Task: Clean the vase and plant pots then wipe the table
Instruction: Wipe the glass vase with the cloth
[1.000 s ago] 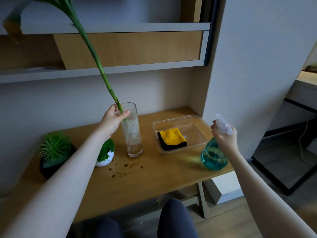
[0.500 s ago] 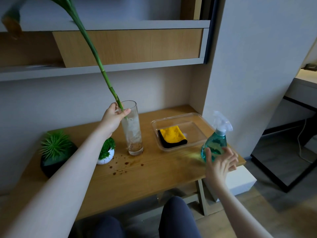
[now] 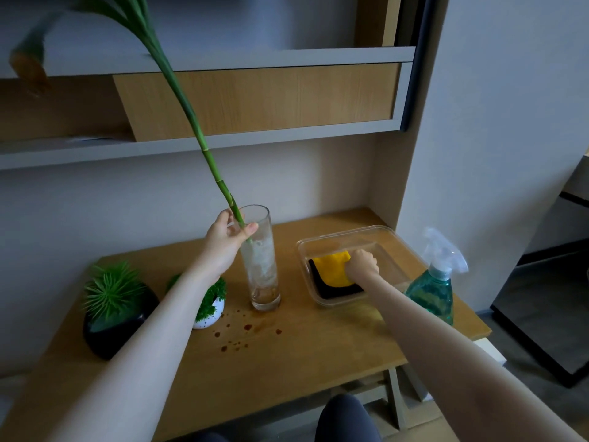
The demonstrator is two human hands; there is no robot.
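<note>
The head view looks down on a wooden counter (image 3: 287, 362) set under wall shelves. The left hand (image 3: 228, 242) reaches to the rim of a tall clear glass vase (image 3: 259, 260) standing upright near the middle of the counter; its thumb and fingers pinch a long green stem (image 3: 191, 122) just where it enters the vase. The stem leans up and to the left, out past the shelves. The vase walls look cloudy, with a little brownish liquid at the bottom.

The right hand (image 3: 361, 266) is inside a clear plastic tray (image 3: 398, 247) to the right of the vase, fingers curled down onto a yellow cloth (image 3: 331, 269) that lies on a black layer; it grips the cloth at its right edge. Just right of the tray, at the counter's right edge, stands a spray bottle (image 3: 436, 288) with teal liquid and a clear trigger head, untouched by either hand.

On the left, a white speckled pot (image 3: 208, 315) with a small green plant sits just beside the left forearm, which partly hides it. Farther left is a black pot (image 3: 111, 327) holding a spiky green plant. Dark brown droplets (image 3: 245, 333) dot the counter in front of the vase, between it and the near edge. A knee in dark trousers shows below the counter.
</note>
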